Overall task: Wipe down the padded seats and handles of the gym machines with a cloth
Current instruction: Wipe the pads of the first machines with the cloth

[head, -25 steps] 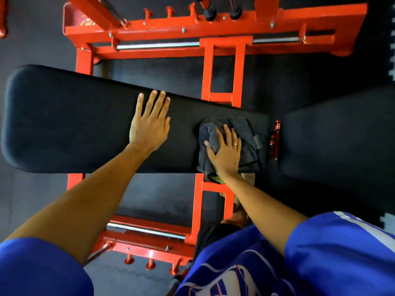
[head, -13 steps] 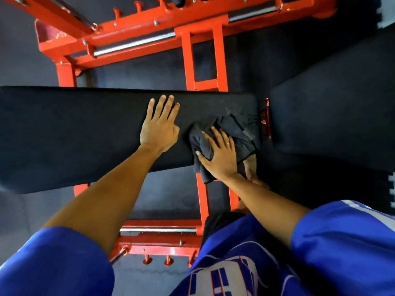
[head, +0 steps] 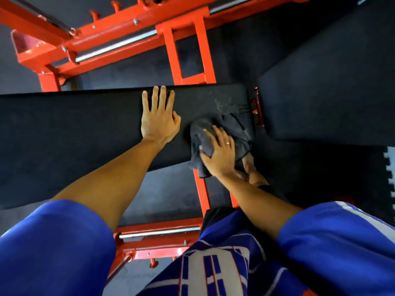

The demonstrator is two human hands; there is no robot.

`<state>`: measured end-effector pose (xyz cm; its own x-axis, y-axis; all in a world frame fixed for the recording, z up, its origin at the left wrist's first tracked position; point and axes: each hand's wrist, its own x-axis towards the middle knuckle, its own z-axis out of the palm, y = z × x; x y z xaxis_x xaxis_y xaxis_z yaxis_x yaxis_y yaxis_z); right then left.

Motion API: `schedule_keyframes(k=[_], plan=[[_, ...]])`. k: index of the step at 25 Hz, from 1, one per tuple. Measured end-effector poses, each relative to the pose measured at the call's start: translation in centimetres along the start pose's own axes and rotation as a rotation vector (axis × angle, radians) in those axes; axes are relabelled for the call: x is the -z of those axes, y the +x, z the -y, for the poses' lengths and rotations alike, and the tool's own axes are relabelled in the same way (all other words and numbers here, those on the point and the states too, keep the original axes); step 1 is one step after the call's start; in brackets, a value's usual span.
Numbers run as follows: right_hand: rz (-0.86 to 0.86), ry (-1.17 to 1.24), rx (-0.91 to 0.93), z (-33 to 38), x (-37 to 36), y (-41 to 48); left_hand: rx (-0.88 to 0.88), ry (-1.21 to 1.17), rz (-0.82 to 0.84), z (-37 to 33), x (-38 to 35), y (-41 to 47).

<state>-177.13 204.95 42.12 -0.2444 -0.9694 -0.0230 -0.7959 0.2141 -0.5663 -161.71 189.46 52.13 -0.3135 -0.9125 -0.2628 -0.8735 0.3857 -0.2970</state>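
A long black padded bench (head: pixel 74 135) runs across the view on an orange steel frame (head: pixel 188 50). My left hand (head: pixel 158 122) lies flat on the pad, fingers straight and spread, near its far edge. To its right my right hand (head: pixel 220 154) bears down on a crumpled dark grey cloth (head: pixel 233 124) at the pad's right end, near its front edge. A fold of the cloth is bunched between thumb and fingers. Wet specks (head: pixel 222 103) show on the pad just beyond the cloth.
A second black pad (head: pixel 331 92) lies to the right across a narrow gap with a red fitting (head: pixel 256 110). Chrome rods (head: pixel 115 47) run along the frame at the back and front. My foot (head: pixel 250 167) is on the dark floor below the cloth.
My right hand has drawn the cloth toward the pad's front edge, and wet specks now show beyond it. My left hand stays flat on the pad. The camera has tilted.
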Motion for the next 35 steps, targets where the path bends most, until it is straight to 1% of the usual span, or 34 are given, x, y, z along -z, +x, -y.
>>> schedule_keyframes(k=[2,3,5,6,7,9,11,12,13,15,17,18,19,20,22,23,24,25,27,29,30,32,35], plan=[[-0.013,-0.033,-0.16,-3.4,-0.1,0.6,0.003,-0.024,-0.043,0.1,-0.6,-0.1],[-0.027,-0.029,-0.242,-3.7,-0.3,1.3,0.002,-0.028,-0.061,0.2,-0.8,0.1],[-0.071,-0.009,-0.417,-1.0,-0.7,2.4,0.002,-0.046,-0.079,0.3,-1.1,0.1],[-0.105,0.006,-0.456,1.1,-0.7,2.6,0.001,-0.056,-0.084,0.2,-1.1,0.2],[-0.125,0.026,-0.435,3.1,-0.6,2.4,0.004,-0.071,-0.088,0.2,-1.1,0.2],[-0.049,0.067,-0.279,5.1,-0.5,1.4,0.003,-0.085,-0.102,0.3,-1.4,0.1],[0.011,0.078,-0.131,3.5,-0.5,1.7,0.006,-0.092,-0.11,0.3,-1.3,0.1],[0.026,0.068,-0.124,2.0,-0.4,2.6,0.008,-0.096,-0.112,0.2,-1.3,0.0],[0.043,0.05,-0.174,0.7,-0.3,3.7,0.008,-0.095,-0.113,0.2,-1.3,0.1],[0.105,0.055,-0.389,-0.2,0.3,6.5,0.008,-0.095,-0.107,0.1,-1.2,0.2],[0.169,0.121,-0.606,2.2,0.5,9.7,0.007,-0.089,-0.101,0.2,-1.3,0.2],[0.191,0.141,-0.616,4.4,0.6,10.8,0.005,-0.079,-0.098,0.2,-1.4,0.2],[0.196,0.139,-0.542,6.5,0.6,11.1,0.004,-0.071,-0.095,0.3,-1.4,0.3],[0.196,0.153,-0.409,7.8,0.4,10.8,0.002,-0.075,-0.097,0.3,-1.5,0.4],[0.245,0.166,-0.157,7.1,0.5,8.9,0.004,-0.089,-0.103,0.4,-1.4,0.3],[0.268,0.14,-0.089,5.1,0.7,8.0,0.004,-0.089,-0.106,0.3,-1.4,0.2],[0.283,0.09,-0.078,2.8,0.9,7.8,0.004,-0.086,-0.106,0.4,-1.5,0.2],[0.308,0.033,-0.125,0.6,1.0,8.4,0.004,-0.081,-0.105,0.3,-1.5,0.2],[0.341,-0.045,-0.292,-1.2,0.9,11.0,0.008,-0.079,-0.127,0.1,-1.5,0.4],[0.303,0.014,-0.453,1.0,0.3,13.7,0.006,-0.088,-0.121,0.3,-1.5,0.4],[0.267,0.036,-0.454,2.9,0.0,14.5,0.007,-0.087,-0.115,0.4,-1.6,0.3],[0.238,0.07,-0.302,5.9,-0.1,15.0,0.008,-0.071,-0.118,0.3,-1.6,0.2],[0.253,0.094,0.003,4.5,-0.2,15.0,0.007,-0.083,-0.127,0.2,-1.7,0.3]])
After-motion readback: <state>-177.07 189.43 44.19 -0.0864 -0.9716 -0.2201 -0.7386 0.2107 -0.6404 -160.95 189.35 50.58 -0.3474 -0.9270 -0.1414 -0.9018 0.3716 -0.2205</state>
